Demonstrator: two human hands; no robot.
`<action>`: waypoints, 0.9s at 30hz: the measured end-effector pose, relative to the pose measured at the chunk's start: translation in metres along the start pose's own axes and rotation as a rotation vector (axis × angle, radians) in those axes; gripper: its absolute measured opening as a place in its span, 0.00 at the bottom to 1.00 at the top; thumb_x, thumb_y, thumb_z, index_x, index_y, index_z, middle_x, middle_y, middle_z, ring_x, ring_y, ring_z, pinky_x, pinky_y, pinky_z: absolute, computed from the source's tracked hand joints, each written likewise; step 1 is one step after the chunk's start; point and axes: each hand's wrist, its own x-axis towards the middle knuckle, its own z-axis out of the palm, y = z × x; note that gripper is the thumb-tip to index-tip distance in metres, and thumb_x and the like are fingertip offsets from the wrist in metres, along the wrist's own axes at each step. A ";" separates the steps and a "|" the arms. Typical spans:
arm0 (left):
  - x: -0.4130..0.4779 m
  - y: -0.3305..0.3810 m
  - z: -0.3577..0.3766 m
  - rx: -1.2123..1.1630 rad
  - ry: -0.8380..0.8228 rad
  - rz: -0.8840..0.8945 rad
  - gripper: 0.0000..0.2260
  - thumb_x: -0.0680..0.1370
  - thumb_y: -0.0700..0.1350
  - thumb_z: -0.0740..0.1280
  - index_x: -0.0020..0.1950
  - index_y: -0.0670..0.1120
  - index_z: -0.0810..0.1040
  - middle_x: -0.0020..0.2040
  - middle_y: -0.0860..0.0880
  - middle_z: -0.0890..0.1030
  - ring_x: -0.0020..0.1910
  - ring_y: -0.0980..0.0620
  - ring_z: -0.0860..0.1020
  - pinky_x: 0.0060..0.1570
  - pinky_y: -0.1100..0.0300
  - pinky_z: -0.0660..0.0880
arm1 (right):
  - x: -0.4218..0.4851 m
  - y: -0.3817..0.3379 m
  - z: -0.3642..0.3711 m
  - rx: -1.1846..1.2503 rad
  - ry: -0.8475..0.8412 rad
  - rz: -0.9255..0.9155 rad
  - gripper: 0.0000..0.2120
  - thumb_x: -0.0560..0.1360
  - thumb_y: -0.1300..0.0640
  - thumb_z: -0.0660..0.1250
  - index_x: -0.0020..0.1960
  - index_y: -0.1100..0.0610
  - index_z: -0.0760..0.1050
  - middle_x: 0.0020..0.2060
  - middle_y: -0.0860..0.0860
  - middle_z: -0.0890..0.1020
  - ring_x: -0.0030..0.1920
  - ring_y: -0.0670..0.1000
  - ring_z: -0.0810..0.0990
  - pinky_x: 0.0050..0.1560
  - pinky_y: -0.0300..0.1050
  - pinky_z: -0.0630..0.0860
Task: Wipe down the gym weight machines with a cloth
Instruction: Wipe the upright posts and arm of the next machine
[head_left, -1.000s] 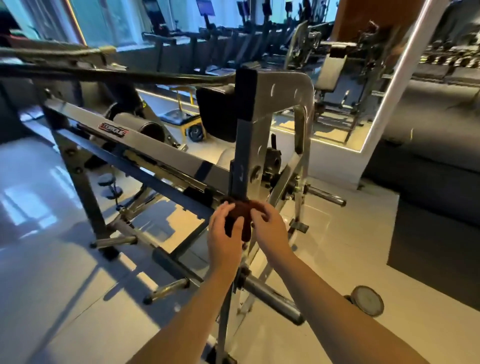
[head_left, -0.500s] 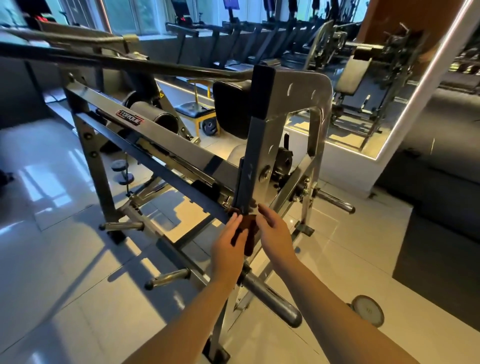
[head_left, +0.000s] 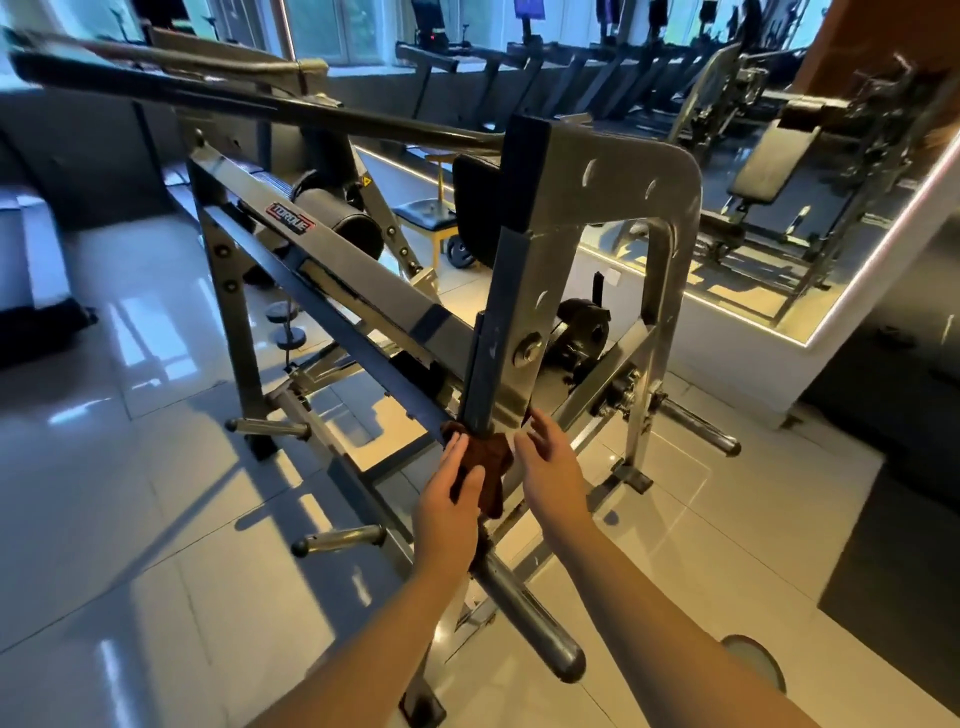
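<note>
A grey steel weight machine fills the middle of the view, with a dark upright bar running down its front post. A small brown cloth is wrapped on the lower end of that bar. My left hand holds the cloth against the bar, thumb and fingers curled on it. My right hand is just right of the cloth, fingers spread and relaxed, a little off the post and holding nothing.
A thick weight peg juts toward me below my hands. Shorter pegs stick out low on the left, another peg on the right. A round plate lies on the glossy tiled floor. A mirror wall and other machines stand behind.
My right hand has let go of the cloth and pulled slightly right. The cloth and left hand slid lower on the bar. The view has shifted left and closer.
</note>
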 end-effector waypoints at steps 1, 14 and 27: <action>0.001 0.008 0.002 0.000 0.018 0.023 0.20 0.84 0.48 0.62 0.75 0.61 0.66 0.75 0.54 0.71 0.75 0.51 0.68 0.52 0.76 0.71 | 0.004 0.000 -0.004 0.003 -0.028 -0.022 0.12 0.84 0.54 0.61 0.62 0.39 0.72 0.52 0.39 0.80 0.55 0.39 0.79 0.44 0.31 0.77; -0.023 -0.003 0.058 0.016 0.344 -0.118 0.20 0.85 0.46 0.61 0.70 0.69 0.64 0.73 0.57 0.70 0.74 0.50 0.70 0.71 0.46 0.71 | 0.026 0.012 -0.037 -0.220 -0.339 -0.220 0.20 0.84 0.50 0.61 0.75 0.47 0.65 0.71 0.41 0.67 0.72 0.42 0.67 0.73 0.45 0.66; -0.016 0.000 0.044 0.029 0.269 -0.054 0.22 0.85 0.47 0.60 0.67 0.76 0.63 0.76 0.57 0.68 0.76 0.54 0.66 0.72 0.46 0.69 | 0.018 0.004 -0.025 -0.182 -0.234 -0.092 0.16 0.84 0.55 0.60 0.72 0.48 0.68 0.67 0.46 0.72 0.60 0.41 0.72 0.42 0.26 0.73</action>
